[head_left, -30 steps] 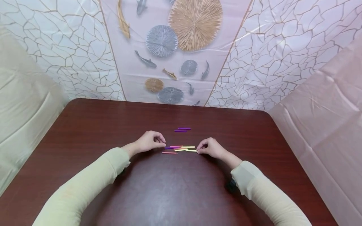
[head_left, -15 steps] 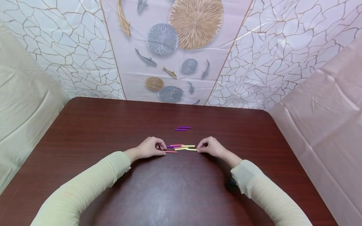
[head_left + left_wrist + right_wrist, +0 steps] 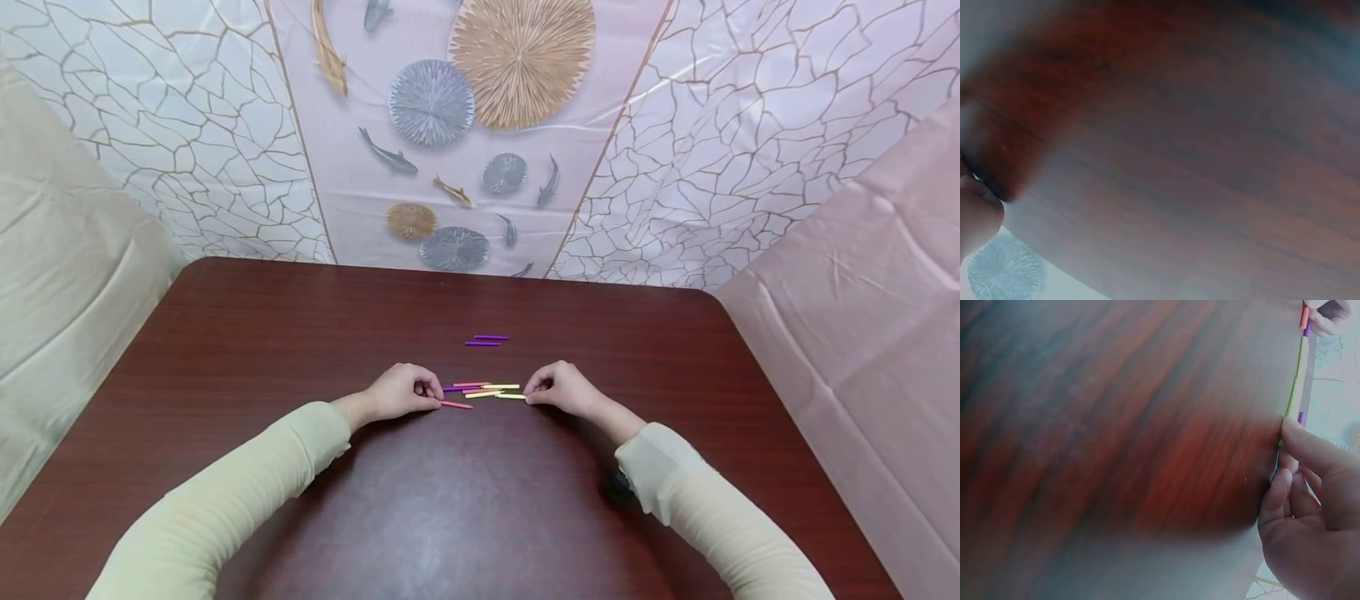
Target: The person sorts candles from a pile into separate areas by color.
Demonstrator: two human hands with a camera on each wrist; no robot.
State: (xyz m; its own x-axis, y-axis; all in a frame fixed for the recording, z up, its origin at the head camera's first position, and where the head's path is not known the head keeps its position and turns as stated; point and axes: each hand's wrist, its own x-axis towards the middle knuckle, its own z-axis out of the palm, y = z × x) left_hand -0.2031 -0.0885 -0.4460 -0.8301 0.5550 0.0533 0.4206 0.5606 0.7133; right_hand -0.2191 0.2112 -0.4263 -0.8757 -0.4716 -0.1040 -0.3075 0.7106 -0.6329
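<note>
In the head view, several thin coloured sticks lie in a loose bunch mid-table. My left hand (image 3: 403,392) pinches the left end of a red stick (image 3: 457,405), the nearest one. At the bunch's right side my right hand (image 3: 562,389) pinches the end of a yellow-green stick (image 3: 512,397). Between the hands lie a purple stick (image 3: 453,388), a yellow stick (image 3: 502,386) and others, partly overlapping. The right wrist view shows my right thumb at the end of the yellow-green stick (image 3: 1293,394). Only a bit of my left hand (image 3: 979,215) enters the left wrist view, and no stick shows there.
Two purple sticks (image 3: 486,342) lie side by side beyond the bunch. The dark red-brown wooden table (image 3: 300,325) ends at a patterned cloth backdrop (image 3: 442,192), with plain cloth at both sides.
My left hand has come nearer, from the purple stick to the red stick, and now has hold of its end. The red stick has tilted slightly. My right hand has hardly moved.
</note>
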